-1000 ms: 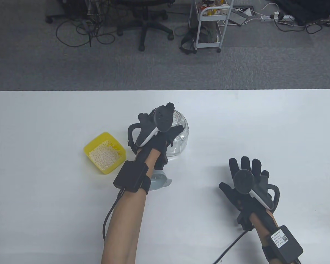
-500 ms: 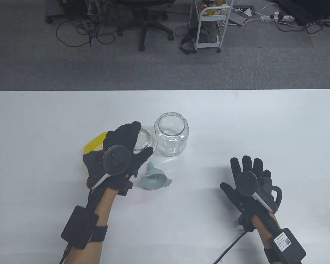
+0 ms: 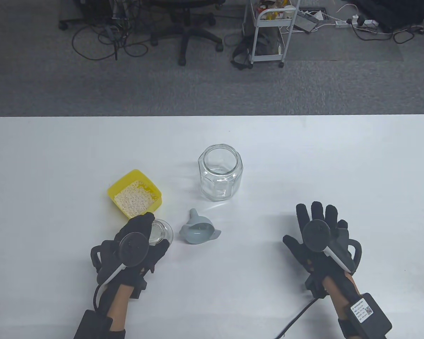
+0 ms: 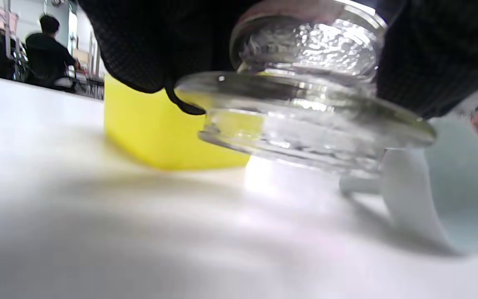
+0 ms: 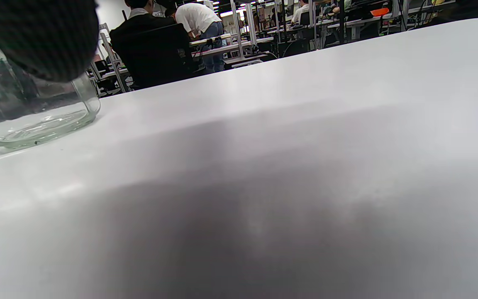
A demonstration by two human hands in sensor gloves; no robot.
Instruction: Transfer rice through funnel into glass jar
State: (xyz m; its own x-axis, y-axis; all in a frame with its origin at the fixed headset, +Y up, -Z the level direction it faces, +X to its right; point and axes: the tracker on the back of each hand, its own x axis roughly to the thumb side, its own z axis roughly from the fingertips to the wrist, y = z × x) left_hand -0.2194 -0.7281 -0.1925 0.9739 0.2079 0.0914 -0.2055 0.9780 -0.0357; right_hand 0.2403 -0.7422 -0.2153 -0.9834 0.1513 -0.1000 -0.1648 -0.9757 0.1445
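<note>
An open glass jar stands upright at the table's middle; it also shows in the right wrist view. A grey funnel lies on its side in front of it, also seen in the left wrist view. A yellow tub of rice sits to the left. My left hand grips the jar's glass lid by its knob, just above the table, between the tub and the funnel. My right hand rests flat and open on the table at the right, holding nothing.
The white table ends at a far edge over grey carpet. An office chair and a white cart stand beyond it, well away.
My left hand lifted the lid off the jar and carried it back toward the front left, down near the table beside the funnel. The right hand has stayed still.
</note>
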